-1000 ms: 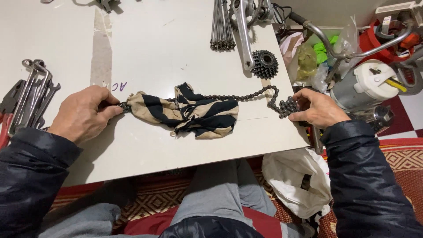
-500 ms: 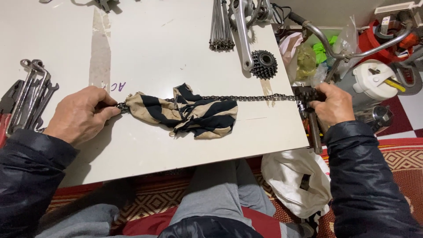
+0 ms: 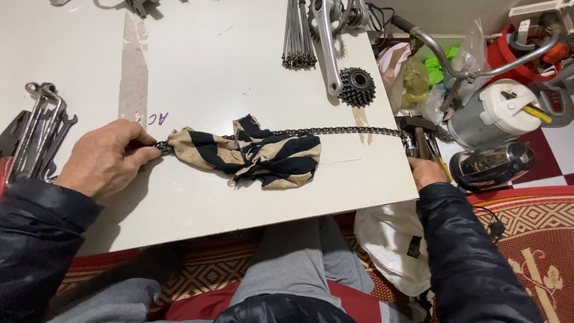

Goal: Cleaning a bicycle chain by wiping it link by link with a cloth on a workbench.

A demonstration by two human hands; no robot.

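Two hands hold one bicycle chain stretched across the middle of the frame, the left hand pinching its left end, the right hand gripping its right end, a striped rag wrapped around it.

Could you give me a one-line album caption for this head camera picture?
Left hand and right hand stretch a bicycle chain through a striped rag on a white table.

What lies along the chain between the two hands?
In the head view, a tan-and-black striped rag wraps the bicycle chain near the left hand; from there to the right hand the chain runs bare.
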